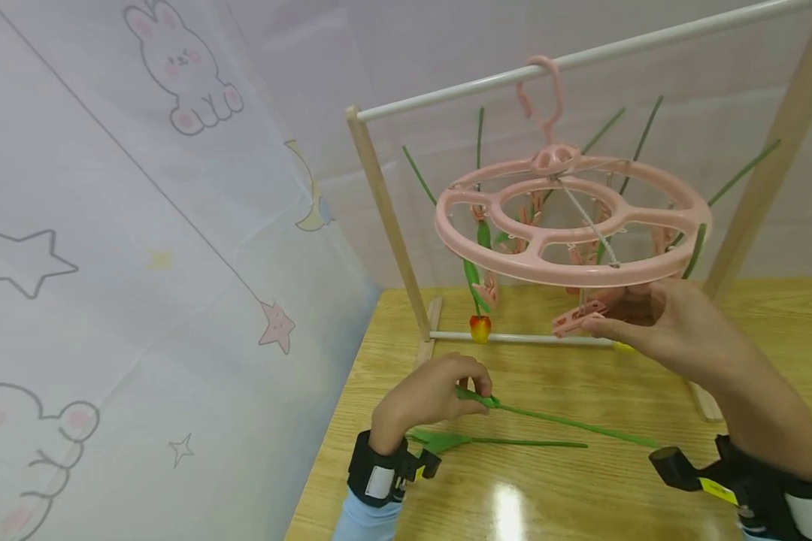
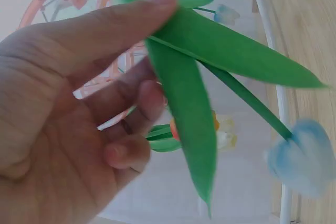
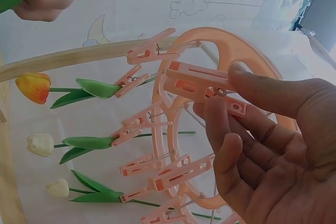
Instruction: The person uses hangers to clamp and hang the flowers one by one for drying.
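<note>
My left hand (image 1: 429, 394) pinches the stem of an artificial tulip among its green leaves. Its pale blue-white bloom (image 2: 304, 158) shows in the left wrist view, and the bare stem (image 1: 582, 427) points right in the head view. With thumb and fingers, my right hand (image 1: 683, 330) holds a pink clothespin (image 3: 202, 85) that hangs from the near side of a round pink hanger (image 1: 548, 272). Below the left hand another green stem with leaves (image 1: 440, 440) lies on the table; its bloom is hidden by the wrist.
The hanger's hook (image 1: 556, 90) hangs over a white rod (image 1: 460, 90) on a wooden stand (image 1: 389, 218). Clipped head-down around the ring are several tulips, among them an orange-yellow one (image 3: 33, 87) and a white one (image 3: 40, 144). A patterned cloth (image 1: 196, 323) rises at the left.
</note>
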The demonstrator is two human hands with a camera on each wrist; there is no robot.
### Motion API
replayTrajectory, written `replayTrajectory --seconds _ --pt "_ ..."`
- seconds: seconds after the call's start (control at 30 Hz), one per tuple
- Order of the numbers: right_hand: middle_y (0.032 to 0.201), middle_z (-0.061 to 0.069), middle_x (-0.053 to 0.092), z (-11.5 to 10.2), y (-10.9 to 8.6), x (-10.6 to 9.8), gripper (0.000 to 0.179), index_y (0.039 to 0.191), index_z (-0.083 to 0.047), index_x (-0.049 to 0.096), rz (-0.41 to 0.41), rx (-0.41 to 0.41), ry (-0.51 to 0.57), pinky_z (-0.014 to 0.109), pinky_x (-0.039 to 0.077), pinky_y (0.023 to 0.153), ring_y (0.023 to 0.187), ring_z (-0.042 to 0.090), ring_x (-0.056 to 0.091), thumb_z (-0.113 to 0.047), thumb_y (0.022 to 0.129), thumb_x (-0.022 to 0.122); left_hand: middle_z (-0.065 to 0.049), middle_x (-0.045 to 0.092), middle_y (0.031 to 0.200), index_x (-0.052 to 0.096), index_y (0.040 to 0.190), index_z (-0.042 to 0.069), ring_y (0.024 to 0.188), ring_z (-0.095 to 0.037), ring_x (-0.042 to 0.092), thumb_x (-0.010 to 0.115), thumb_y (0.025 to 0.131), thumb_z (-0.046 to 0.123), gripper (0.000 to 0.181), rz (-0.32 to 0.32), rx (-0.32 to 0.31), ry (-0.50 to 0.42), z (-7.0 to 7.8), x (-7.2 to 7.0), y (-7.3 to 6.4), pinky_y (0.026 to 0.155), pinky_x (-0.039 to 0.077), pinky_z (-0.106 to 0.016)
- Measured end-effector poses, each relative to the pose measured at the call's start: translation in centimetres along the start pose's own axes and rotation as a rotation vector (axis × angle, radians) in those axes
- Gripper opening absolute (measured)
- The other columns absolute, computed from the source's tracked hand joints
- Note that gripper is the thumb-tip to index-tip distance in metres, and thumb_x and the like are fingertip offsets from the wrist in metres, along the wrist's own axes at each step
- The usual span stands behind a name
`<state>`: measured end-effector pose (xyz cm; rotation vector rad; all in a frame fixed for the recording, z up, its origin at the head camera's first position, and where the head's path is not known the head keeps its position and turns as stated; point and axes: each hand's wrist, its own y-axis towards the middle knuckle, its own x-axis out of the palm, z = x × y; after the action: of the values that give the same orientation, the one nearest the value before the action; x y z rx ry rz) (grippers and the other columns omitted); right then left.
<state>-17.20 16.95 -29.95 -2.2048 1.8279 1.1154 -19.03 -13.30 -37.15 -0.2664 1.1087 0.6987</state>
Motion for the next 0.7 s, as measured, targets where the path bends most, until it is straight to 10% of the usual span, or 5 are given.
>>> replayTrajectory --seconds 0.27,0.7 --pt "0.086 0.000 0.069 -0.1 0.0 0.2 0.017 0.097 -0.010 0.066 0.023 -0.022 0.058 0.021 0.050 0.057 0.075 0.013 0.065 -0.011 0.081 0.071 0.008 0.061 0.091 0.061 0.091 0.015 0.082 0.001 0.051 0.076 0.077 0.014 0.021 0.253 0.192 -0.137 0.8 -0.2 0.6 0.073 0.046 -0.017" --pt "0.074 0.000 0.068 -0.2 0.0 0.2 0.006 0.089 -0.012 0.068 0.004 -0.053 0.078 0.025 0.045 0.050 0.063 0.015 0.060 -0.011 0.083 0.069 -0.002 0.062 0.083 0.061 0.091 0.007 0.070 -0.008 0.052 0.076 0.076 0.010 0.021 0.737 0.214 -0.105 4.0 0.5 2.6 0.055 0.036 -0.013"
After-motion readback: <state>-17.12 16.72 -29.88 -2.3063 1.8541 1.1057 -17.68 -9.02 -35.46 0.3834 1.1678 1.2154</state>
